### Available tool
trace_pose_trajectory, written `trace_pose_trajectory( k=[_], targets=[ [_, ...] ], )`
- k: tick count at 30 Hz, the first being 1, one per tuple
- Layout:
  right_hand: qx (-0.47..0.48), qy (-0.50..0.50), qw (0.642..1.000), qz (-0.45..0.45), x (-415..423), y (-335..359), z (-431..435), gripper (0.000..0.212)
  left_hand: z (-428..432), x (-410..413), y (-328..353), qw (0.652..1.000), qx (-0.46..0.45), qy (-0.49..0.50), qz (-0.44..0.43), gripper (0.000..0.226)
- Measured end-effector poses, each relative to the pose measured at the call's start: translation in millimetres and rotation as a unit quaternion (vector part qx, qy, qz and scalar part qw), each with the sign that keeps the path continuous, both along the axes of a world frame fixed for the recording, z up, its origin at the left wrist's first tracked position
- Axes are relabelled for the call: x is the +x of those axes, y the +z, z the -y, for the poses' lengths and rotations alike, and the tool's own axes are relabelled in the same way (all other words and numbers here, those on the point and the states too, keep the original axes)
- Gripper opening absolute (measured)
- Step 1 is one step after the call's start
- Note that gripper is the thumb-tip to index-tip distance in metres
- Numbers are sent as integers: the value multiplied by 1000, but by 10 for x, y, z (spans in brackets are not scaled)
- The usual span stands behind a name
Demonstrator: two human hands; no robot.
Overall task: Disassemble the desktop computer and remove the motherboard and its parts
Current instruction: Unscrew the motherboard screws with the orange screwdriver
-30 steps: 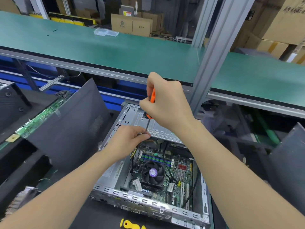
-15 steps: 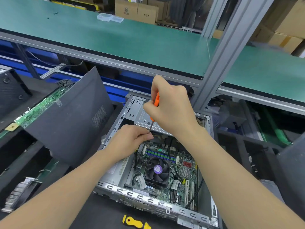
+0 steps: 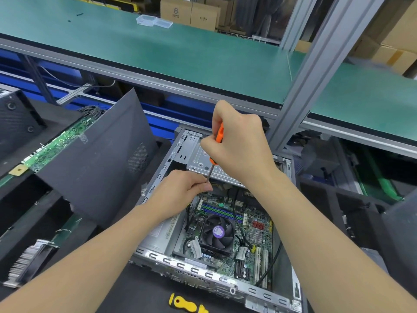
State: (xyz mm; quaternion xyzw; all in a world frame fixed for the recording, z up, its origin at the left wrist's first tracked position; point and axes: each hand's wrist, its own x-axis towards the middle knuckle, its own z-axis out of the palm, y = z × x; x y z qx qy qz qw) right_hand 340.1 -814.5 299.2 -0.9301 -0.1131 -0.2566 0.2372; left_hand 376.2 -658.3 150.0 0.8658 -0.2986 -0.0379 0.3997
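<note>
Head view: A person works over an open desktop computer case (image 3: 191,271) lying on a black desk (image 3: 144,290), the motherboard (image 3: 255,224) seated inside it with its cooling fan (image 3: 217,231) near the middle. The right hand (image 3: 239,143), at the case's 12 o'clock end, has its grip clamped round the orange handle of a screwdriver (image 3: 218,136), held nearly upright above a bare metal drive cage (image 3: 194,154). The left hand (image 3: 180,193), at about 10 o'clock from the fan, has its grip closed in a pinch on the lower end of the screwdriver's shaft, at the far edge of the motherboard; the tip itself is hidden by the fingers. A black side panel (image 3: 97,168) stands tilted at 9 o'clock of the case, just beside it, with a green circuit board (image 3: 54,143) behind. A yellow tool (image 3: 185,304) lies on the desk at 6 o'clock. A green shelf (image 3: 180,53) runs across at 12 o'clock, carrying a clear plastic box (image 3: 153,21).
</note>
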Motion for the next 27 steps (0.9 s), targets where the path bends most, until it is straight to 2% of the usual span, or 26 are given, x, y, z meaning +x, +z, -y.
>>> trace_pose_trajectory(
  k=[16,21,25,27],
  targets=[
    [-1,2,1000,-7,34,2,-10,19,14,38,-46,1000,-19,6,-9,47],
    [-10,4,999,-33,52,24,-22,19,17,42,-46,1000,-20,7,-13,30],
    [-63,-5,994,-84,105,109,-10,23,10,31,-26,999,-28,24,-13,26],
    [-144,-83,983,-79,148,174,-15,43,21,22,-5,999,-27,26,-2,23]
  ],
)
